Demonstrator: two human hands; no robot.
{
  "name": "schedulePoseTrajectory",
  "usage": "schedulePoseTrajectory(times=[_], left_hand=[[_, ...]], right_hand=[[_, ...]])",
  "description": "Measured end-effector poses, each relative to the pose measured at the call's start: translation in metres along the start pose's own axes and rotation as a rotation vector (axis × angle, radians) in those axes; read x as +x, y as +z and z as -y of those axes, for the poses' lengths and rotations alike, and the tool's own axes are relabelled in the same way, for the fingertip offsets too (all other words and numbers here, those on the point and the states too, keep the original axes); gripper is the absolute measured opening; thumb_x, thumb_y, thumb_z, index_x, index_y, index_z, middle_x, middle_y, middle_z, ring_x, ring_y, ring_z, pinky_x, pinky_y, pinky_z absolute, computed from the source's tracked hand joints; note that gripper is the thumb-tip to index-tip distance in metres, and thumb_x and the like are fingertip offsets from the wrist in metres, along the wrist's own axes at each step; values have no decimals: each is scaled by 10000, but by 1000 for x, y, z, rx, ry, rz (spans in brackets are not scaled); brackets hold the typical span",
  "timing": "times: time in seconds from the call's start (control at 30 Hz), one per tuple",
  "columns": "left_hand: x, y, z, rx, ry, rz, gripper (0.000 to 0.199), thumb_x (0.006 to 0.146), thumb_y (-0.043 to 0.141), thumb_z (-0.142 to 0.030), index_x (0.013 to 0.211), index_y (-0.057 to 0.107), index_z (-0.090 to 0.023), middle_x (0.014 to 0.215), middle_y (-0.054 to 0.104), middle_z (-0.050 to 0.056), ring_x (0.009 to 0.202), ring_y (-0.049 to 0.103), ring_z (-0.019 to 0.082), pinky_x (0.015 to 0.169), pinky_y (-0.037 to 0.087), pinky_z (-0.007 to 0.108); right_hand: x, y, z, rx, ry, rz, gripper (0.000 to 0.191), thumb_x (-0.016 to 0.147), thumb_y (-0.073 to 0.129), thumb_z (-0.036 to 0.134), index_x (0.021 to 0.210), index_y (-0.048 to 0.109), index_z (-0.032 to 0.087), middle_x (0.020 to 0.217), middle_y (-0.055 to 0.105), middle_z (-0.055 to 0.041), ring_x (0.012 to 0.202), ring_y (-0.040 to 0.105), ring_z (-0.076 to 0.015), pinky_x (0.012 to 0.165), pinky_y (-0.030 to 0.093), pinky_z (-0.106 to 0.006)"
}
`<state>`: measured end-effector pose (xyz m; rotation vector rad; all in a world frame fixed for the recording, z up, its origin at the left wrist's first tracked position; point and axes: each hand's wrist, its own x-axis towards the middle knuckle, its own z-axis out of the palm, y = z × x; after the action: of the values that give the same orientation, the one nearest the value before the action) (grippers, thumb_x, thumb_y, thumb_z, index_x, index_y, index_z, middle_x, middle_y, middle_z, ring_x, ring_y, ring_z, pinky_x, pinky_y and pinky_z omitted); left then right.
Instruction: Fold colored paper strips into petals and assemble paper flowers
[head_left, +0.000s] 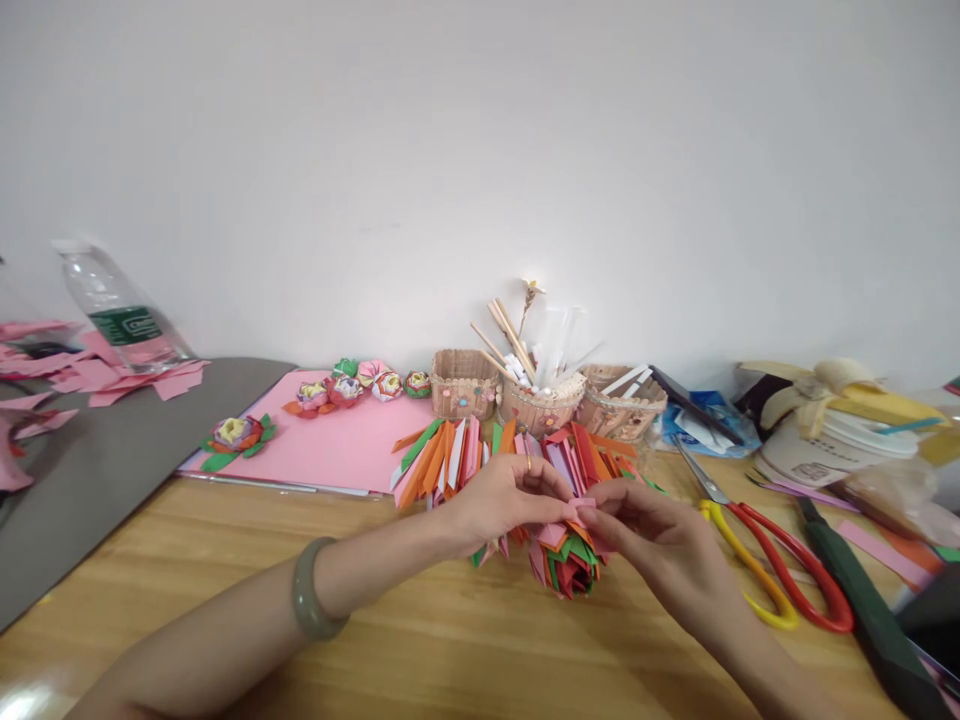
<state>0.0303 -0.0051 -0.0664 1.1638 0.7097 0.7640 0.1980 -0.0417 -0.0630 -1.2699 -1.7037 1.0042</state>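
Observation:
My left hand [517,497] and my right hand [649,530] meet near the middle of the table, both pinching a small piece of folded pink paper [581,508] between thumb and fingers. Just below the fingertips is a paper flower [571,568] with a red centre and green, orange and pink petals. Behind my hands lie bundles of folded paper strips [442,462] in orange, green, white and pink, partly hidden by my left hand. More red and orange strips [585,450] show beyond my right hand.
Small baskets [463,385] stand by the wall, one with sticks. Finished paper flowers [238,435] rest on a pink sheet [367,450]. Scissors [780,560], a dark green tool [862,610] and a lidded tub [825,450] with banana peel are right; a bottle [124,315] leans left.

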Motion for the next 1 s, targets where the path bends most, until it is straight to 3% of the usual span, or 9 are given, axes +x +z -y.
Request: schedulePoseTrajectory(times=[0.13, 0.33, 0.5, 0.6, 0.8, 0.9, 1.0], left_hand=[[1, 0, 1, 39, 13, -33, 166, 609, 678, -223, 628, 546, -125, 448, 516, -60, 396, 434, 40, 430, 326, 178], [2, -1, 1, 52, 83, -100, 234, 578, 728, -276, 621, 560, -119, 447, 504, -59, 410, 429, 33, 417, 314, 160], [4, -4, 1, 68, 18, 14, 251, 587, 721, -302, 697, 598, -113, 489, 542, -44, 420, 453, 40, 436, 346, 172], [4, -4, 3, 145, 9, 19, 199, 622, 688, -276, 678, 591, -112, 477, 529, -42, 421, 450, 49, 440, 349, 183], [-1, -2, 7, 359, 163, -128, 64, 674, 607, -192, 674, 601, -128, 584, 564, -8, 541, 503, 84, 513, 372, 201], [0, -3, 3, 299, 146, -54, 91, 682, 601, -185, 754, 613, -131, 685, 589, 13, 628, 530, 102, 600, 403, 222], [2, -5, -3, 166, 41, 25, 210, 710, 603, -254, 888, 620, -143, 862, 607, 40, 755, 543, 120, 701, 412, 247]], right_hand=[[0, 2, -3, -150, -84, -30, 196, 798, 564, 366, 769, 622, 182, 604, 584, 1, 550, 507, -121, 519, 386, -227], [6, 0, -2, 20, 53, 21, 292, 725, 609, 448, 814, 612, 169, 696, 632, -32, 607, 565, -149, 544, 434, -240], [4, 1, -4, -48, 31, 3, 205, 760, 576, 384, 756, 590, 180, 648, 616, -11, 578, 553, -138, 543, 430, -239], [2, 3, -6, -187, -34, -29, 132, 778, 551, 293, 713, 580, 182, 633, 609, -3, 580, 548, -135, 550, 426, -235], [-2, 4, -7, -342, -162, -78, 133, 812, 511, 272, 731, 576, 189, 627, 600, -2, 566, 551, -135, 525, 424, -229], [-4, 2, -7, -431, -318, -159, 87, 809, 517, 224, 748, 573, 198, 619, 581, 6, 555, 539, -132, 526, 421, -233], [-5, -1, -8, -489, -492, -254, 69, 789, 531, 152, 772, 568, 208, 646, 590, 7, 572, 551, -133, 548, 428, -241]])
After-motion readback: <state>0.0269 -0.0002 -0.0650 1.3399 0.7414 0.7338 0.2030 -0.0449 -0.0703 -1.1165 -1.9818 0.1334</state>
